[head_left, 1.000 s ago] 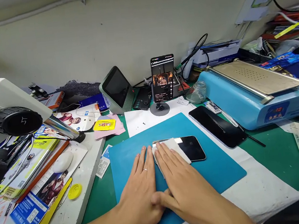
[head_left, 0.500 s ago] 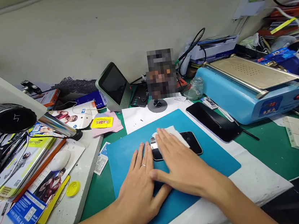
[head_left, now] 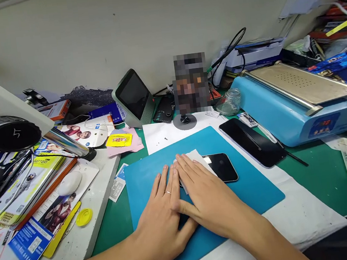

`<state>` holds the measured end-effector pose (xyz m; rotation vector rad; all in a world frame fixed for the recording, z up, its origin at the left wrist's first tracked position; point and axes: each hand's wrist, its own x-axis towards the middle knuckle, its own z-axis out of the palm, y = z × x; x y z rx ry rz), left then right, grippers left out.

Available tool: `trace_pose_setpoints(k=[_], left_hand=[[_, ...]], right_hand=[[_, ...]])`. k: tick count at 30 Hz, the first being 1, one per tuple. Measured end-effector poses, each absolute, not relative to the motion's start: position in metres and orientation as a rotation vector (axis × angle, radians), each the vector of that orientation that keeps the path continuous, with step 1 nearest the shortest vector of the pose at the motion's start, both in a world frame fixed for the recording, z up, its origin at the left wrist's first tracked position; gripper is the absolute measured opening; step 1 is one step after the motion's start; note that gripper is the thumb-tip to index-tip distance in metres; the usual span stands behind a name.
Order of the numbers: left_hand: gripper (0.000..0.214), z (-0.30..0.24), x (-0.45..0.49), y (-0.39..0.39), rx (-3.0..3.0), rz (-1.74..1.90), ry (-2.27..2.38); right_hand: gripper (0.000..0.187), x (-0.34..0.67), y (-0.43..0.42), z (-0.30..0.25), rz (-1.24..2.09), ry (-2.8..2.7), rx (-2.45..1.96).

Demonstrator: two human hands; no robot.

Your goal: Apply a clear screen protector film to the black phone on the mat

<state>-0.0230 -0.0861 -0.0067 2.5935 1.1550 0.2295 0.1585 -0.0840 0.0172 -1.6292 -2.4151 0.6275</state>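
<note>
A smartphone (head_left: 224, 168) with a dark screen lies lengthwise on the blue mat (head_left: 250, 192). Over its left part is a white wipe (head_left: 199, 157), pressed under the flat fingers of my right hand (head_left: 200, 190). These fingers are stretched out, and the thumb reaches across to my left hand (head_left: 162, 220). That left hand rests flat on the mat with its fingers extended, a ring on one of them, at the phone's left end. My hands hide that end and part of the wipe.
Right of the mat lies a second phone (head_left: 251, 141), in front of a blue heating-plate machine (head_left: 285, 112). A glass jar (head_left: 228, 101) and a small screen device (head_left: 134, 99) stand behind. At left are a stand base (head_left: 105, 189), booklets and a yellow lid (head_left: 84, 217).
My right hand has slid the wipe left along the phone, baring more of the right part of the screen and covering the left end. My left hand stays put. The view has shifted slightly.
</note>
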Motion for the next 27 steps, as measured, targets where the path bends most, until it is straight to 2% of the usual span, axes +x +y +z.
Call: trace_pose_setpoints(k=[8, 15, 22, 27], left_hand=[[0.101, -0.008, -0.024, -0.086, 2.574, 0.226, 1.138], [0.09, -0.005, -0.022, -0.086, 2.58, 0.178, 1.147], [0.1, -0.01, -0.025, -0.086, 2.64, 0.211, 1.136], [0.096, -0.008, -0.026, -0.086, 2.652, 0.158, 1.14]], right_hand=[[0.084, 0.154, -0.095, 0.012, 0.594, -2.38, -1.69], [0.086, 0.146, -0.069, 0.022, 0.621, -2.364, -1.748], [0.084, 0.167, -0.115, -0.005, 0.291, -2.435, -1.672], [0.085, 0.202, -0.123, -0.015, 0.109, -2.377, -1.744]])
